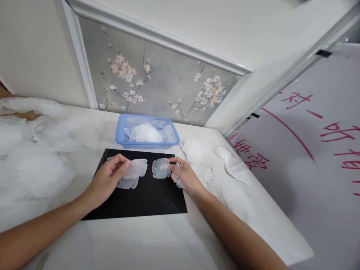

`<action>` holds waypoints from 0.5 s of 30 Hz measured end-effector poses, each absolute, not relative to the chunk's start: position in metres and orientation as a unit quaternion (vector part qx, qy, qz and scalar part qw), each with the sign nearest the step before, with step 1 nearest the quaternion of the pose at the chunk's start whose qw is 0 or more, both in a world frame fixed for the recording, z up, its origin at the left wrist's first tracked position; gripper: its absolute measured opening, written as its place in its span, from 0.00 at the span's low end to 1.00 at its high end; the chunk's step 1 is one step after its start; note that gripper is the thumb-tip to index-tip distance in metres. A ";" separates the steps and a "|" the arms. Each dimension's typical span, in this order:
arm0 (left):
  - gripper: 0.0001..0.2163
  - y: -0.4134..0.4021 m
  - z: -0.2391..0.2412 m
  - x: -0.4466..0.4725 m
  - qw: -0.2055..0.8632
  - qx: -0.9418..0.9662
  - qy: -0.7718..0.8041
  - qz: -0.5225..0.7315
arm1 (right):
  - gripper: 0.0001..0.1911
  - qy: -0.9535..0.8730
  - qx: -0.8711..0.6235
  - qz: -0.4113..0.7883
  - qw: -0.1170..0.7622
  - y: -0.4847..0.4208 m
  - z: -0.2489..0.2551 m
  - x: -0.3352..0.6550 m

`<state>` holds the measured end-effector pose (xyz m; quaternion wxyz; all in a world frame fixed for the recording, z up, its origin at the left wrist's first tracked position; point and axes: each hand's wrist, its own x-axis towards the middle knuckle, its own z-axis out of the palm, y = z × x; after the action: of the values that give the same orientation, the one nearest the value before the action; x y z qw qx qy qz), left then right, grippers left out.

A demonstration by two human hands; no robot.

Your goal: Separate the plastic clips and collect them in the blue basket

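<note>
Between the thumb and fingers of my left hand [104,180] is a thin, translucent plastic piece [137,168] with rounded corners. Below it, a similar notched plastic sheet [128,183] shows over the black mat [152,202]. My right hand [186,177] pinches the right edge of another clear notched piece [160,168], which has small marks near its corners. One more clear piece [179,182] shows partly under my right fingers, at the mat's right edge; whether I hold it too is unclear.
Behind the mat stands a blue basket [147,145] with a pile of whitish translucent pieces [147,133]. Heaps of similar film [36,165] cover the table's left side. At right lie more loose pieces [222,183] and a clear bag [234,167], beside a whiteboard [309,180].
</note>
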<state>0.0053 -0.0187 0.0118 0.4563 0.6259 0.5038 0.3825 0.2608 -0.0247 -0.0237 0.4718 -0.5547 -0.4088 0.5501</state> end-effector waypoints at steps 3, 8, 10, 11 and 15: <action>0.17 -0.019 0.007 0.008 0.569 0.529 0.486 0.400 | 0.19 -0.414 -0.550 0.551 0.472 -0.024 -0.026 0.262; 0.12 -0.014 0.006 0.009 0.710 0.371 0.454 0.390 | 0.19 -0.415 -0.529 0.556 0.489 -0.025 -0.027 0.262; 0.12 -0.012 0.007 0.007 0.726 0.354 0.452 0.378 | 0.18 -0.413 -0.523 0.561 0.492 -0.026 -0.026 0.261; 0.12 -0.011 0.006 0.007 0.730 0.352 0.451 0.374 | 0.18 -0.413 -0.521 0.563 0.490 -0.026 -0.026 0.261; 0.10 -0.010 0.006 0.006 0.736 0.345 0.447 0.373 | 0.18 -0.411 -0.519 0.568 0.488 -0.027 -0.025 0.262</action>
<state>0.0055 -0.0104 0.0056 0.7363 0.3453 0.4471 0.3725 0.2618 -0.0270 -0.0254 0.4882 -0.5191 -0.4111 0.5685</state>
